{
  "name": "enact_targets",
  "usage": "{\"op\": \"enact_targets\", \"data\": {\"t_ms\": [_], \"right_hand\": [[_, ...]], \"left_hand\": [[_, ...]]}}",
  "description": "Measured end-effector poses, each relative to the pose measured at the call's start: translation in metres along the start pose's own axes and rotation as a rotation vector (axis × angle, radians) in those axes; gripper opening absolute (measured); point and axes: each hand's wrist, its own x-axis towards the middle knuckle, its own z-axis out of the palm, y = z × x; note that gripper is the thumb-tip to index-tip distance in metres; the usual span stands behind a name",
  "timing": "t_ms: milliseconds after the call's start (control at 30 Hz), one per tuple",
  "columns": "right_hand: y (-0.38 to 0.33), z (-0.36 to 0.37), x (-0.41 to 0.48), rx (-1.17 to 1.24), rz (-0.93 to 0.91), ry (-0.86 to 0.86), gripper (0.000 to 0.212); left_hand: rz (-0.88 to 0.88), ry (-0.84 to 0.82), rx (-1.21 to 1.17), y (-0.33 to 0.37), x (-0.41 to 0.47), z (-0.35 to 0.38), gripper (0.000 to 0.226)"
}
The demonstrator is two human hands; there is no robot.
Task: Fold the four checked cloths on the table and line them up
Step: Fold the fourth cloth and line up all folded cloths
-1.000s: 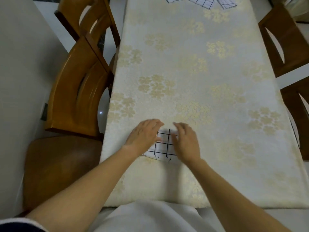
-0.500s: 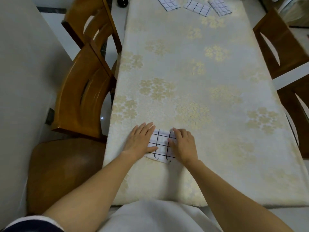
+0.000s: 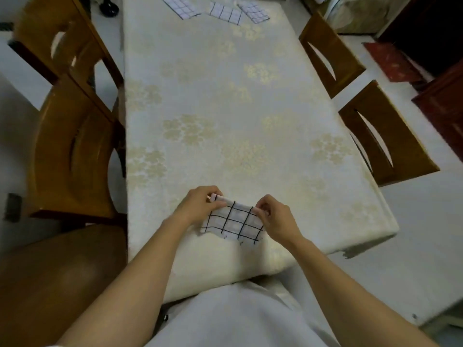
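A small white cloth with black checks (image 3: 234,224) hangs just above the near edge of the table (image 3: 225,116). My left hand (image 3: 199,205) pinches its top left corner and my right hand (image 3: 275,219) pinches its top right corner. The cloth's lower edge droops toward the tablecloth. Three more checked cloths lie at the far end: one on the left (image 3: 181,7), one in the middle (image 3: 225,13), one on the right (image 3: 254,12).
The table wears a cream cloth with gold flower patches. Two wooden chairs stand on the left (image 3: 70,151) and two on the right (image 3: 383,141). Dark red furniture (image 3: 443,96) stands at the far right.
Both hands pressed flat on the folded cloth before. Now they pinch its far corners and have lifted it off the table. My view has tilted so more of the room shows.
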Motion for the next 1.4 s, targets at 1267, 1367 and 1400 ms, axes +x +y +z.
{"op": "enact_targets", "data": {"t_ms": [1267,1367,1400], "right_hand": [[0.343,-0.367,-0.139,0.818,0.358,0.721,0.016],[0.368,-0.412,-0.141,0.708,0.390,0.833,0.009],[0.376,-0.429,-0.143,0.673,0.405,0.862,0.009]], "left_hand": [[0.204,-0.298,-0.236,0.410,0.073,0.400,0.025],[0.250,-0.387,-0.262,0.455,0.108,0.431,0.022],[0.271,-0.414,-0.266,0.472,0.118,0.442,0.022]]}}
